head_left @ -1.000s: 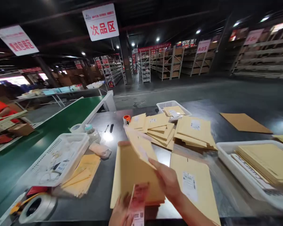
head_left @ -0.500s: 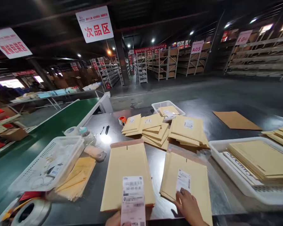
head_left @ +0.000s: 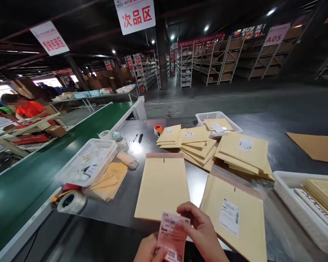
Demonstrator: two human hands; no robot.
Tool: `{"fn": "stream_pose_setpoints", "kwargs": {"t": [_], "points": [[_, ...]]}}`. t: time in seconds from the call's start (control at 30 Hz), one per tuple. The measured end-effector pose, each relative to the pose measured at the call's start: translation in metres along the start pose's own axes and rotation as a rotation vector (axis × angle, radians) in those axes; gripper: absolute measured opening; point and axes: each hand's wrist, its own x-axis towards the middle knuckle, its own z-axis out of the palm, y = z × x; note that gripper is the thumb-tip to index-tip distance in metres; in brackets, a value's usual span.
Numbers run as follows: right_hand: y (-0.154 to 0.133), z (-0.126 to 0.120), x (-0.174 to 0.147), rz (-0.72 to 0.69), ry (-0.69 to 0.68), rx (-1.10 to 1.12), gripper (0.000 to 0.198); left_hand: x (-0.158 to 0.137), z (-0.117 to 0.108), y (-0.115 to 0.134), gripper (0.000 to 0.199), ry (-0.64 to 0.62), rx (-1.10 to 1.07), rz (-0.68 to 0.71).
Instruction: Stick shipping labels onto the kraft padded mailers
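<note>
Both hands pinching pink label sheet (head_left: pixel 171 237), left hand (head_left: pixel 147 250) at bottom edge, right hand (head_left: pixel 200 229) newly off labelled envelope (head_left: pixel 233 214) and onto its top corner, near table edge below blank envelope (head_left: pixel 162 185), likely peeling.

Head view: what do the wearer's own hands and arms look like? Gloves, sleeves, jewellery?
Both the left hand and the right hand are bare: no gloves, and no rings or watch in view. The right forearm shows no sleeve. The left arm is cut off by the frame edge.
</note>
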Motion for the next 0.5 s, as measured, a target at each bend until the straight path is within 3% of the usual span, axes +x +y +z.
{"fn": "stream_pose_setpoints", "kwargs": {"t": [0.1, 0.27, 0.37, 0.5], "points": [[-0.004, 0.005, -0.003, -0.069, -0.032, -0.107, 0.026, -0.003, -0.013, -0.002, 0.046, -0.058, 0.038, 0.02], [0.003, 0.02, -0.012, -0.248, -0.15, -0.324, 0.017, 0.001, -0.02, 0.01, 0.069, 0.334, -0.219, -0.026], [0.01, 0.032, -0.017, -0.32, -0.182, -0.407, 0.013, 0.014, -0.02, 0.028, 0.036, 0.289, -0.492, -0.104], [0.015, 0.041, 0.008, -0.256, -0.106, -0.405, 0.016, 0.032, -0.009, 0.023, 0.048, 0.444, -0.611, -0.261]]}}
